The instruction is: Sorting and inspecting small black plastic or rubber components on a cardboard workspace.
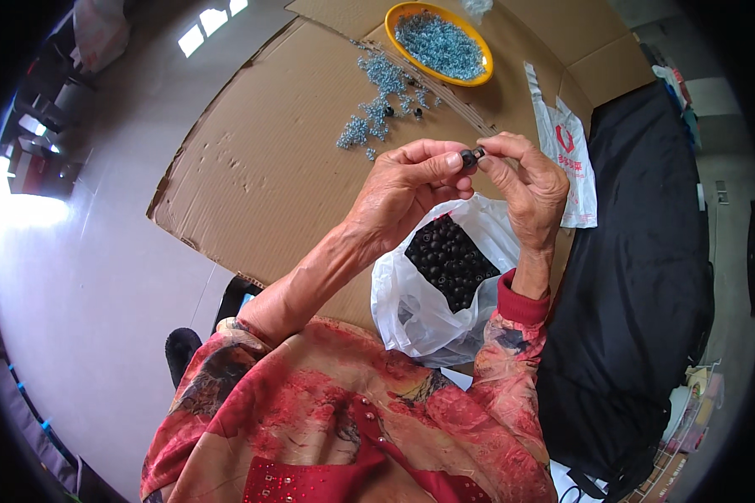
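Note:
Above a white plastic bag my two hands meet, fingertips nearly touching. Between thumb and fingers, my left hand (413, 180) pinches a small round black part (468, 160). My right hand (528, 180) is closed at the right end of that part, its thumb and forefinger on a tiny dark piece (479, 153) with a brassy glint. Whether the two pieces are joined I cannot tell. Below, the open white plastic bag (394, 293) holds many round black parts (451, 258) like the one in my left hand.
Brown cardboard (256, 138) covers the work surface. A yellow bowl (392, 27) full of small bluish clear pieces stands at the far side. More bluish pieces (386, 75) lie loose, with a few black parts. Clear thin strips (453, 96), another white bag (583, 189) and black cloth (629, 251) are rightward.

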Demonstrator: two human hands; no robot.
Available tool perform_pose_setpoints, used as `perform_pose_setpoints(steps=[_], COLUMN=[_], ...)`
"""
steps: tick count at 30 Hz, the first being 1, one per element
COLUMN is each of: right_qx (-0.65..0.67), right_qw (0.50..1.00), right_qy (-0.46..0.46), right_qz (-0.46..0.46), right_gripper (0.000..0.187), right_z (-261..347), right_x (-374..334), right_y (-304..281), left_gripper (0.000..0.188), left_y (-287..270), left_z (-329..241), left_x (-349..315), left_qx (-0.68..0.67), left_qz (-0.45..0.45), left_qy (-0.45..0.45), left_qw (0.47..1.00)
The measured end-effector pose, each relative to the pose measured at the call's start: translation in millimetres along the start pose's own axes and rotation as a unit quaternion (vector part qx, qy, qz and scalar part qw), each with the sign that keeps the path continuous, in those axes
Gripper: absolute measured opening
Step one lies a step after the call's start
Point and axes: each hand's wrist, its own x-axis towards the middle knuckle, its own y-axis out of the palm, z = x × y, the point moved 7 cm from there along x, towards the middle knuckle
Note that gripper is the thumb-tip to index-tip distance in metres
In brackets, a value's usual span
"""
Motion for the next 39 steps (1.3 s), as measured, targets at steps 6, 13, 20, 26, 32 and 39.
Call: perform_pose_setpoints(steps=[6,13,20,26,32,39], right_qx=[-0.077,-0.165,-0.203,-0.173,-0.155,-0.141], right_qw=[0.995,0.979,0.966,0.971,0.972,0.972], right_qy=[-0.058,-0.115,-0.149,-0.153,-0.159,-0.169], right_qz=[-0.014,-0.037,-0.059,-0.064,-0.076,-0.086], right_gripper=[0.014,0.027,0.029,0.028,0.029,0.028], right_z=[9.9,18.6,22.1,14.3,12.5,7.6], right_x=[-2.1,-11.4,-16.6,-18.5,-20.1,-22.8], right_y=[0.0,7.0,15.0,15.4,16.0,17.8], left_gripper=[0.015,0.018,0.017,0.018,0.018,0.016], left_y=[-0.6,-6.8,-11.6,-14.6,-17.7,-18.2], left_z=[-1.7,1.3,1.9,2.8,2.9,3.7], left_x=[0.8,2.1,1.9,3.3,3.7,4.5], left_qx=[0.014,0.033,0.037,0.025,0.032,0.025], left_qz=[0.002,-0.013,-0.029,-0.055,-0.062,-0.064], left_qy=[0.008,0.009,0.023,0.034,0.03,0.035], left_qw=[1.0,0.999,0.999,0.998,0.997,0.997])
